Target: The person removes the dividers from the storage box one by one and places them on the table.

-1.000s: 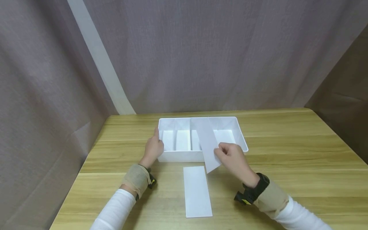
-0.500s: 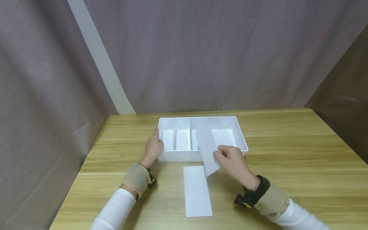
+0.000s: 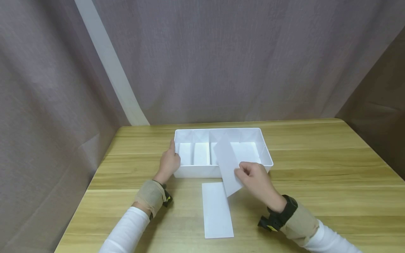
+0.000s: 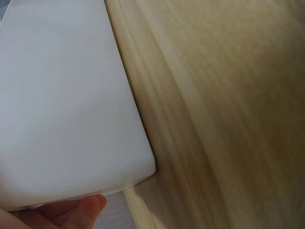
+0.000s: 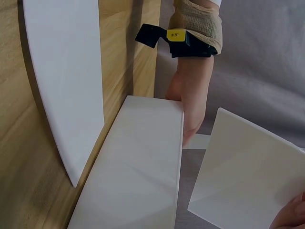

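Note:
A white divided box (image 3: 196, 171) stands near the far side of the table, with partitions across its left part. At its left end, my left hand (image 3: 168, 162) holds the front corner, index finger along the outer end wall. The left wrist view shows curled fingers (image 4: 78, 213) against the box's end. My right hand (image 3: 255, 177) pinches a thin, stiff white panel (image 3: 228, 165) by its right edge, between thumb and curled fingers. The panel slants over the box's front rim. A second white panel (image 3: 217, 211) lies flat on the table in front.
The wooden table (image 3: 322, 168) reaches back to a grey curtain (image 3: 237, 63) with a pale vertical strip (image 3: 109, 63) on the left. Both wrists wear beige wraps and black camera mounts; the right mount (image 3: 273, 219) hangs low over the table.
My right hand has drawn the held panel slightly toward me, so less of it overlaps the box. The left hand, the box and the flat panel stay where they were.

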Motion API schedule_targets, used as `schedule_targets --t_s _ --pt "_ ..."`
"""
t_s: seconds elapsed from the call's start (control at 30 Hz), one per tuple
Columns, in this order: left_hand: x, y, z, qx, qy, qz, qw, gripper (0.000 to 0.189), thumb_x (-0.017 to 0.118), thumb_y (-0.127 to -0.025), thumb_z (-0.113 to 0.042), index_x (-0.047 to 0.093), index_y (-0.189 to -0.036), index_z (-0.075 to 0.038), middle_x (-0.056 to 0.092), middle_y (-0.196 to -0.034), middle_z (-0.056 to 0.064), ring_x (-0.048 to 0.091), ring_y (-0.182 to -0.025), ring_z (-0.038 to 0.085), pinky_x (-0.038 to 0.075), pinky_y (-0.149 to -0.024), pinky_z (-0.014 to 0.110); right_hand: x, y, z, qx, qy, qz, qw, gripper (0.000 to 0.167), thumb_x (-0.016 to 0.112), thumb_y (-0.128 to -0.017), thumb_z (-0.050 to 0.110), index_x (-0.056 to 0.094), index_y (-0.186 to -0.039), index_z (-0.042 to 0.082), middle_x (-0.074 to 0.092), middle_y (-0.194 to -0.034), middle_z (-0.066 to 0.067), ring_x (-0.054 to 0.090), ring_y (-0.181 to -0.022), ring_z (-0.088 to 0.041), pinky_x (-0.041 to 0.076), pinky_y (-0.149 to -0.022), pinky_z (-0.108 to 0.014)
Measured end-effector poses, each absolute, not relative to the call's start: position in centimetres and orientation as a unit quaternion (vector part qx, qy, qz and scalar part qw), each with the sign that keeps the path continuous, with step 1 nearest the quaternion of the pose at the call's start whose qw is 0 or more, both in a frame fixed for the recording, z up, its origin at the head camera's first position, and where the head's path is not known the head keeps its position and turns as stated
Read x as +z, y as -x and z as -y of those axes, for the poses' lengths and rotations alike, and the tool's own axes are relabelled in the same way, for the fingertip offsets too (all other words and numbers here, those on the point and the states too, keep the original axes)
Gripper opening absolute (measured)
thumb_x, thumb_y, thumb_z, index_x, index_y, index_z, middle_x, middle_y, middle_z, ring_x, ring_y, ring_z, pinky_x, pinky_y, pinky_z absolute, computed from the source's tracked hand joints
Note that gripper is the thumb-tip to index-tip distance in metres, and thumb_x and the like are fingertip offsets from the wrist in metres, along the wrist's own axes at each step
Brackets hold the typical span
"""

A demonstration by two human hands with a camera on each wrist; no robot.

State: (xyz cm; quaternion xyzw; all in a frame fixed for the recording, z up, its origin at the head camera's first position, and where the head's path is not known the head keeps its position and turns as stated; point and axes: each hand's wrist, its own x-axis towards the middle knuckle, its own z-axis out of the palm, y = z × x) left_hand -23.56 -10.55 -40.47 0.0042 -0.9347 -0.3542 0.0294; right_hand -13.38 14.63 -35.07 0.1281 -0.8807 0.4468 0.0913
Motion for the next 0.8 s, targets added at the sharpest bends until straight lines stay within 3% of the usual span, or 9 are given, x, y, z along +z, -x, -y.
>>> schedule_targets --t_s 0.47,0.8 --pt "-40.4 23.6 10.5 -0.354 -0.006 0.935 0.026 0.060 0.032 -0.084 -0.002 0.012 -0.141 0.001 0.040 -0.055 0.007 0.033 -0.042 0.015 0.031 -0.040 0.026 -35.2 12.6 -14.5 0.462 -0.136 0.873 0.072 0.031 0.049 -0.079 0.001 0.038 -0.051 0.004 0.027 -0.046 0.008 0.026 -0.043 -0.001 0.023 -0.040 -0.018" --pt "-40.6 23.6 10.6 -0.363 0.000 0.931 0.029 0.059 0.032 -0.085 -0.003 0.012 -0.141 0.001 0.038 -0.052 0.005 0.029 -0.041 0.013 0.029 -0.039 0.025 -35.5 12.0 -14.7 0.471 -0.137 0.868 0.073 0.029 0.050 -0.079 0.000 0.041 -0.053 0.005 0.034 -0.049 0.007 0.033 -0.045 -0.001 0.028 -0.040 -0.018"
